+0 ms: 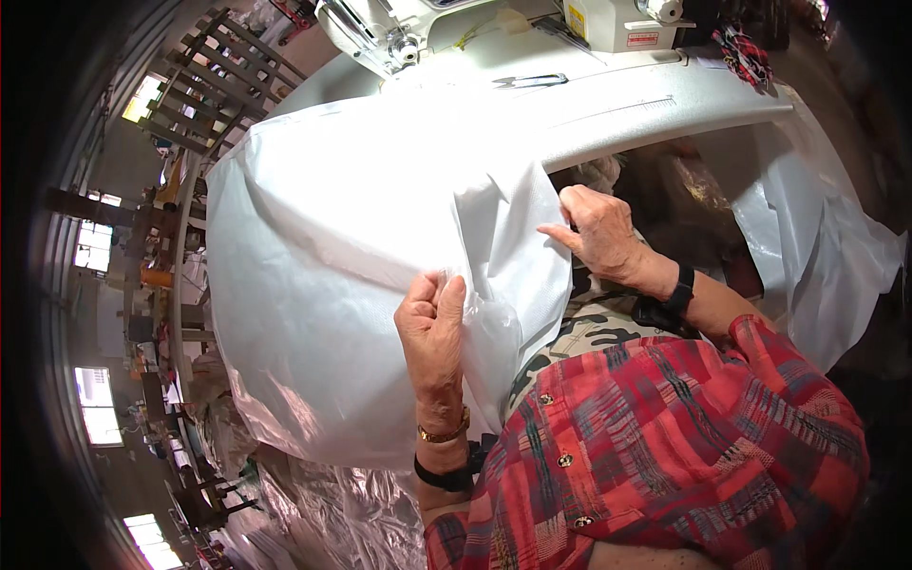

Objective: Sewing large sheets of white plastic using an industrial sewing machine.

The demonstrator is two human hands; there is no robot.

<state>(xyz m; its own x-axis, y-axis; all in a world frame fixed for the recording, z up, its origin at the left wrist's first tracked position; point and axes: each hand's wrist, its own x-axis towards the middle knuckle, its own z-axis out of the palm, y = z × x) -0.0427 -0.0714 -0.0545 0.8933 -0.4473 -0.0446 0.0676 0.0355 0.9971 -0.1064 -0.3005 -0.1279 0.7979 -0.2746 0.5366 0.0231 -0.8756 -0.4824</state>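
Note:
A large white plastic-like sheet (313, 313) spreads over the table and hangs down toward my lap in loose folds. At its gathered middle, my left hand (432, 323) is closed, pinching a fold between thumb and fingers. My right hand (608, 237) is at the sheet's right edge, its fingers curled around the border and its thumb stretched out against the material. Beyond the sheet stands a white sewing machine (399, 47), its needle area washed out by bright light. Part of the sheet's surface there is overexposed too.
Thread snips (530, 82) lie on the pale sewing table (627, 114), near its front edge. A checked cloth scrap (746, 59) is at the back right. More translucent sheeting (817, 237) hangs at the right. A wooden slatted rack (223, 76) stands at the far left.

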